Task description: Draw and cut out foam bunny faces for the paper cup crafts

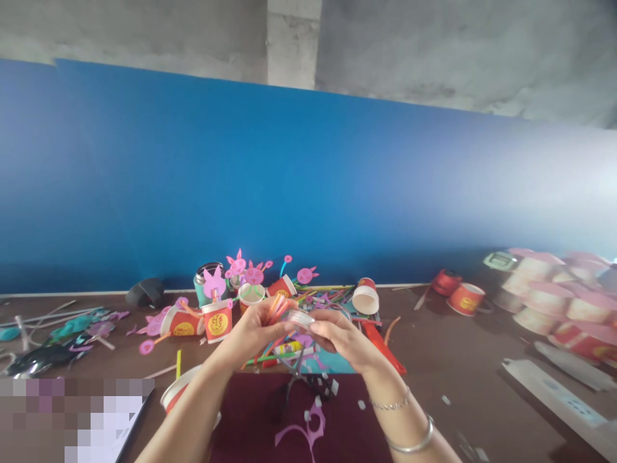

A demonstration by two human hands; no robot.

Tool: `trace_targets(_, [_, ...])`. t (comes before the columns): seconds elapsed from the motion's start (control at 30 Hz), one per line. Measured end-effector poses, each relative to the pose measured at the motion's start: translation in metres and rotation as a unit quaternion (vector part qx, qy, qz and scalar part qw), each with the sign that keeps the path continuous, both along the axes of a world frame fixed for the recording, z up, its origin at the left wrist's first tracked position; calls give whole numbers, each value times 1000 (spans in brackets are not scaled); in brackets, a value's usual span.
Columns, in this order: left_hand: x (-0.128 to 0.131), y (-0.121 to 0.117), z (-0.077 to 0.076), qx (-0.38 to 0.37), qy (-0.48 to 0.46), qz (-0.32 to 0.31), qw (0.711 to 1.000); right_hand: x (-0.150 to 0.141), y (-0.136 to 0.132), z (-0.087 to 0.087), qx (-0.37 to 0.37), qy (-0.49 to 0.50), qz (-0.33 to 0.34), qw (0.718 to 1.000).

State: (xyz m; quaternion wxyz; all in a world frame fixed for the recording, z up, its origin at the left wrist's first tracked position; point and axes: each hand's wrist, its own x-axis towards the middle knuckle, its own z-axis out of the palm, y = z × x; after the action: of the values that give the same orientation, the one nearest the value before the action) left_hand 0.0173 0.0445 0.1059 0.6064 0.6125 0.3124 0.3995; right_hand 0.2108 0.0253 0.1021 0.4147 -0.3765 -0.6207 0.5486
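My left hand point(258, 326) is closed around a few orange drinking straws point(276, 310). Between my two hands, a roll of clear tape point(299, 319) is pinched by the fingers of my right hand point(343, 339), and my left fingertips are close against it. Where the tape meets the straws is too small to make out. Just below the hands lie open scissors point(295, 378) and a yellow glue stick point(288, 348). Pink paper offcuts point(315, 429) and small white bits rest on the dark maroon mat point(250, 418).
Paper cups with pink paper animals, one a red cup point(216, 321), stand at the back left. A paper cup point(180, 389) sits by my left forearm. Stacked cups point(569, 296) are at right. A red-handled tool point(383, 347) lies beyond my right hand. A blue partition point(289, 180) rises behind.
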Motion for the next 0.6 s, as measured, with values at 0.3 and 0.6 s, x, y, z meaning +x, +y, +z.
trace_targets(0.3, [5,2,-4,61,30,-6,998,3,8,-9,-14,25,19,999])
trace_targets(0.6, [3,-2,2,38,-20,-22,999,5,3,-6,-22,43,65,997])
